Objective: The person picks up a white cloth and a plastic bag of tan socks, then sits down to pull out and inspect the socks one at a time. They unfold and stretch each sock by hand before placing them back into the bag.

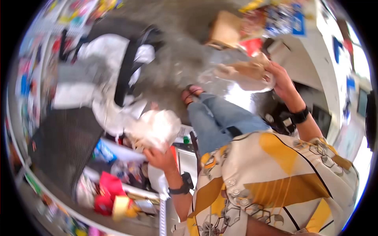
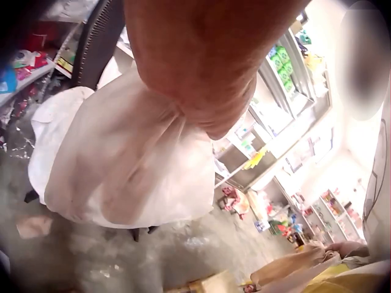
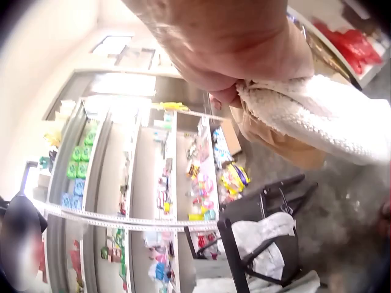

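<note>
In the head view my left hand (image 1: 160,157) grips a thin white plastic bag (image 1: 159,128) by its gathered top. The left wrist view shows the bag (image 2: 140,165) bulging below the left hand (image 2: 195,73), with creases running up into the grip. Away to the right, my right hand (image 1: 281,80) holds a beige cloth (image 1: 254,69) together with a white one. Seen from the right wrist, the white terry cloth (image 3: 330,116) and the beige cloth (image 3: 281,143) hang out of the right hand (image 3: 244,49).
A black mesh chair back (image 1: 69,145) stands at the left, near a chair draped with white items (image 1: 108,51). Below the left hand is an open drawer with a red item (image 1: 110,187) in it. A cardboard box (image 1: 225,29) sits on the floor ahead. Stocked shelves (image 3: 153,183) line the room.
</note>
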### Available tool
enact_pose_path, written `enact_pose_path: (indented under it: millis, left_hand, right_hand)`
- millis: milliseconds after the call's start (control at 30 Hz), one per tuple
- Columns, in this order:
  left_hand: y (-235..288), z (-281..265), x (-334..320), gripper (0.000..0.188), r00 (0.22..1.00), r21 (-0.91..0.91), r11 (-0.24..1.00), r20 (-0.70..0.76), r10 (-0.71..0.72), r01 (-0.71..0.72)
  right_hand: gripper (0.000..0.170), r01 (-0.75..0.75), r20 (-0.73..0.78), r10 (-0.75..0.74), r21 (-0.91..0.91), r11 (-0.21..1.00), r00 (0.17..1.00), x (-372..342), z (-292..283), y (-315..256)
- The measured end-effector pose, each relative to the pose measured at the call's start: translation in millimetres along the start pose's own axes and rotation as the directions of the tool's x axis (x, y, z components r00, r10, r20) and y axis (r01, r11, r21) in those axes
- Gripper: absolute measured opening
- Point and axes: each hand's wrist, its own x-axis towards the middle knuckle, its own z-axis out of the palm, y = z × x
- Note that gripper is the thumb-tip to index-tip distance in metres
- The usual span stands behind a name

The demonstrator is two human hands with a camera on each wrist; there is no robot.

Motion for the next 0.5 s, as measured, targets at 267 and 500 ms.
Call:
enact_pose_path:
  millis: [267,500]
  left_hand:
    - [124,-8,85,0.03,0.919,-0.212,0.897,-0.011,0.394,-0.387]
    - [173,64,158,0.035,0.627,-0.274,0.587,-0.085,0.774,-0.762]
  right_hand:
    - [0.015,0.404,-0.394,-0.298,0.219,0.888,0.869,-135,-183,-67]
    - [0.016,0.686,-0.843,-0.268,0.153,0.712,0.466,-274,-230,1]
